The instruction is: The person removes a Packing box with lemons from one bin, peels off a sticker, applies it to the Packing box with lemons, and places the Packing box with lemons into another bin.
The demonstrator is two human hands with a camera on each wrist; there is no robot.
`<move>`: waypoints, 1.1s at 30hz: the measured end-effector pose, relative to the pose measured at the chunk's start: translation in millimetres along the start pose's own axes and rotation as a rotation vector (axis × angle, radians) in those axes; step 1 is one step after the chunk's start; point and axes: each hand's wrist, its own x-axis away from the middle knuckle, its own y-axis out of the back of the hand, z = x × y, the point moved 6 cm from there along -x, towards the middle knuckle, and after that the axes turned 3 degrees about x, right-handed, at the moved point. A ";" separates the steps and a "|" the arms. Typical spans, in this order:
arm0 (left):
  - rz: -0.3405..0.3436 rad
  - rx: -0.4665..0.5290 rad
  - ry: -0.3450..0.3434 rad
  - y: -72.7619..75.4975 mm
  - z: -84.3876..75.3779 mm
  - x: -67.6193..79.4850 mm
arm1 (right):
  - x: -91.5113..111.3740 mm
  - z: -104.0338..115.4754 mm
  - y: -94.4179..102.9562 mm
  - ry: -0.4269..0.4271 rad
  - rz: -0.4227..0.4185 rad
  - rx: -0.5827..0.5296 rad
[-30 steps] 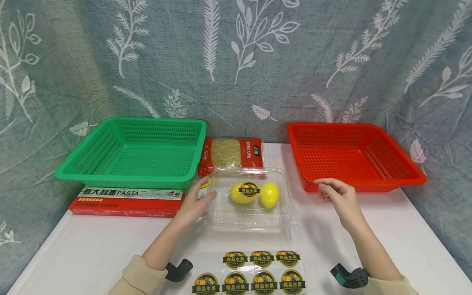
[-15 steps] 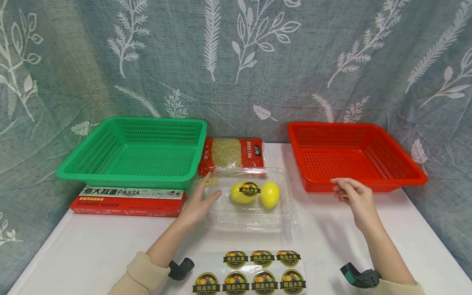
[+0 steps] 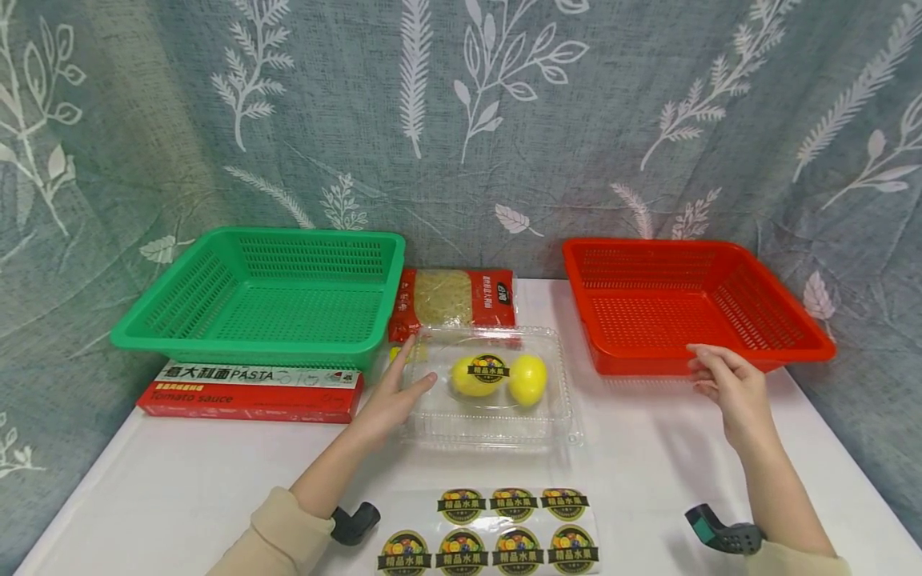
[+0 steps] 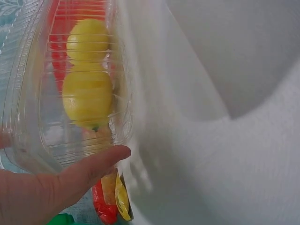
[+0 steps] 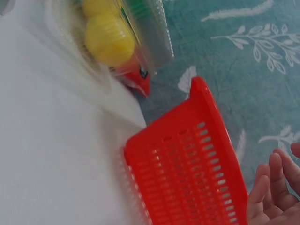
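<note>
A clear plastic clamshell box (image 3: 491, 388) with two lemons (image 3: 528, 380) inside stands mid-table, a round fruit sticker (image 3: 488, 369) on its lid. My left hand (image 3: 385, 406) is at the box's left end, thumb and forefinger spread and straight. In the left wrist view the thumb (image 4: 89, 171) lies along the box's near corner; the other fingers are mostly hidden. My right hand (image 3: 735, 392) hovers by the front of the red basket (image 3: 713, 357), fingers loosely bent, with no object visible in it. A sheet of several similar stickers (image 3: 490, 532) lies at the front.
At the back left is a green basket (image 3: 252, 350), behind a red pasta sauce box (image 3: 252, 398). A red bag of pasta (image 3: 454, 300) lies behind the clamshell box. Something yellow (image 3: 396, 354) shows beside the left fingers. A patterned curtain (image 3: 461, 120) hangs behind the table.
My right hand has moved right along the front of the red basket, away from the clamshell box. The left hand has shifted slightly, its fingers staying at the box's left end.
</note>
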 end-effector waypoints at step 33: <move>-0.032 -0.065 -0.063 -2.2 -8.0 1.6 | -22.4 -44.4 58.4 -0.272 -0.261 -0.176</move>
